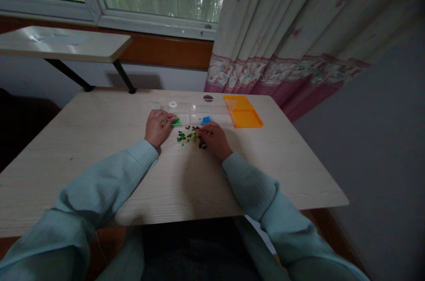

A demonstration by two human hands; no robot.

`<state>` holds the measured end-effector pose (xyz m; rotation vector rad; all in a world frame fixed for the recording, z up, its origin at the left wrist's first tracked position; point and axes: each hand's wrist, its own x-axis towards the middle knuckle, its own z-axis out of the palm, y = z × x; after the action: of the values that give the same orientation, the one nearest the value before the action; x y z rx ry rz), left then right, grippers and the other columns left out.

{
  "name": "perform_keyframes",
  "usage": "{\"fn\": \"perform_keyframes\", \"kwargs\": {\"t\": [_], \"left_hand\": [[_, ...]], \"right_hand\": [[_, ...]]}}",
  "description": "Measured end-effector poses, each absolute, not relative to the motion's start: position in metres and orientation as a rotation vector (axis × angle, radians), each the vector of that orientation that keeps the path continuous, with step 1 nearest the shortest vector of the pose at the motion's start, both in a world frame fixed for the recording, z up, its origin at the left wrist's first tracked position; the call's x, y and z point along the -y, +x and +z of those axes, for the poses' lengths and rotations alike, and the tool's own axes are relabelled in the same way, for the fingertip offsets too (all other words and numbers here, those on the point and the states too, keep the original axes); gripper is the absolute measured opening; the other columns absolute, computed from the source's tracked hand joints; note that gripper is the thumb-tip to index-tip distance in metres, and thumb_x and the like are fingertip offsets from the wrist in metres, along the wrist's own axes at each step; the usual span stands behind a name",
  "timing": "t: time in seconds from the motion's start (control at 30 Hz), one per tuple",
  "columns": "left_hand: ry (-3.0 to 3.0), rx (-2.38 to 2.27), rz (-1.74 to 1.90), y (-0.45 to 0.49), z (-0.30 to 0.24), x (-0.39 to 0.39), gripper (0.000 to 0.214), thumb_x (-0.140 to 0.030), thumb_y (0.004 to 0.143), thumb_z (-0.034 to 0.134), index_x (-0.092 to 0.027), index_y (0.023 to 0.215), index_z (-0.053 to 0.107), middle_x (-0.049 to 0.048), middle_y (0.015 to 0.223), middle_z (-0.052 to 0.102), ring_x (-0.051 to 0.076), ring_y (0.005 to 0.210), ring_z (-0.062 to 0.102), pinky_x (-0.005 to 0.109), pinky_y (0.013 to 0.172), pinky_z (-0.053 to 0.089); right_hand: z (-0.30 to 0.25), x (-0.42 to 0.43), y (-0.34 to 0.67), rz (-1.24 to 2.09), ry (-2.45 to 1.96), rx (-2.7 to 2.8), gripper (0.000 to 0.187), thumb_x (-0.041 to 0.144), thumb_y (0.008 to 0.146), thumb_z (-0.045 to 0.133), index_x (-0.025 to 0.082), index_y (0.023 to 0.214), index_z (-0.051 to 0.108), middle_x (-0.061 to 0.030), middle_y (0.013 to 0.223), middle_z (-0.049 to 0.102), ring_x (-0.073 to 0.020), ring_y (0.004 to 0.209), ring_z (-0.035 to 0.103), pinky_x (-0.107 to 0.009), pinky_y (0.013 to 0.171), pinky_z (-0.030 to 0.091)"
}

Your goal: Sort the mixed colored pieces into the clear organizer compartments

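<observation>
A clear plastic tray [190,114] with compartments lies toward the back of the table. Small green pieces [177,122] sit in one of its near compartments, and small blue pieces [206,119] in the one to the right. My left hand [157,127] is over the tray's near left part, thumb and fingertips closed together beside the green pieces. In front of the tray is a loose pile of tiny mixed pieces [188,136], green, dark and yellowish. My right hand [216,140] reaches into the pile's right side with its fingertips pinched. Whatever either hand holds is too small to make out.
An orange tray [247,117] adjoins the clear one on the right. A round hole [208,98] is near the back edge of the pale wooden table [166,192]. A raised shelf [73,44] on black legs stands back left. A curtain [265,64] hangs behind.
</observation>
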<state>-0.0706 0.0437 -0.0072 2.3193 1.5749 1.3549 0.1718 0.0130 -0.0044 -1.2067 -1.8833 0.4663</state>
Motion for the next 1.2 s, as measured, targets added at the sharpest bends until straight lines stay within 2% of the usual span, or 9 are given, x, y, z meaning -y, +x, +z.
{"fn": "perform_keyframes", "kwargs": {"t": [0.1, 0.3, 0.43, 0.53, 0.73, 1.2], "left_hand": [[2.324, -1.605, 1.310, -0.072, -0.009, -0.045, 0.027, -0.037, 0.090, 0.053, -0.022, 0.098, 0.073, 0.0067, 0.089, 0.065, 0.023, 0.092, 0.053, 0.042, 0.088, 0.040], [2.344, -1.618, 1.328, -0.073, -0.011, -0.046, 0.028, -0.034, 0.093, 0.049, -0.023, 0.103, 0.072, 0.0068, 0.089, 0.062, 0.023, 0.092, 0.051, 0.042, 0.086, 0.040], [2.407, -1.557, 1.370, -0.070, -0.005, -0.041, 0.028, -0.033, 0.093, 0.049, -0.023, 0.106, 0.071, 0.0069, 0.089, 0.061, 0.023, 0.092, 0.051, 0.042, 0.086, 0.040], [2.511, -1.394, 1.362, -0.063, 0.004, -0.031, 0.026, -0.033, 0.093, 0.050, -0.024, 0.108, 0.070, 0.0067, 0.092, 0.062, 0.022, 0.093, 0.051, 0.041, 0.086, 0.040], [2.712, -1.027, 1.179, -0.044, 0.013, -0.014, 0.028, -0.040, 0.090, 0.056, -0.027, 0.112, 0.066, 0.0055, 0.095, 0.064, 0.020, 0.094, 0.053, 0.038, 0.086, 0.041], [2.743, -1.033, 1.230, -0.044, 0.007, -0.015, 0.024, -0.039, 0.091, 0.055, -0.027, 0.106, 0.069, 0.0042, 0.091, 0.069, 0.019, 0.092, 0.055, 0.038, 0.085, 0.042]], "right_hand": [[-0.005, -0.014, 0.173, 0.561, -1.271, 1.732, 0.015, 0.031, 0.081, 0.065, 0.019, 0.080, 0.074, -0.0038, 0.082, 0.063, -0.0161, 0.077, 0.058, -0.029, 0.072, 0.047], [-0.005, -0.016, 0.175, 0.771, -1.302, 1.493, 0.023, 0.041, 0.075, 0.066, 0.020, 0.080, 0.073, -0.0022, 0.079, 0.065, -0.0155, 0.073, 0.059, -0.027, 0.068, 0.046], [0.002, -0.012, 0.171, 1.118, -1.304, 1.294, 0.034, 0.048, 0.071, 0.068, 0.017, 0.085, 0.071, 0.0047, 0.052, 0.052, -0.0104, 0.047, 0.045, -0.023, 0.047, 0.035], [0.009, -0.006, 0.166, 1.349, -1.224, 1.201, 0.036, 0.048, 0.067, 0.072, 0.016, 0.084, 0.069, 0.0078, 0.046, 0.046, -0.0068, 0.041, 0.037, -0.021, 0.041, 0.026], [0.017, 0.002, 0.157, 1.613, -1.105, 1.153, 0.039, 0.047, 0.063, 0.076, 0.015, 0.082, 0.065, 0.0096, 0.045, 0.043, -0.0046, 0.038, 0.034, -0.020, 0.038, 0.026], [0.018, 0.007, 0.152, 1.742, -1.000, 1.146, 0.036, 0.046, 0.066, 0.076, 0.016, 0.082, 0.064, 0.0096, 0.049, 0.041, -0.0036, 0.040, 0.030, -0.020, 0.039, 0.020]]}}
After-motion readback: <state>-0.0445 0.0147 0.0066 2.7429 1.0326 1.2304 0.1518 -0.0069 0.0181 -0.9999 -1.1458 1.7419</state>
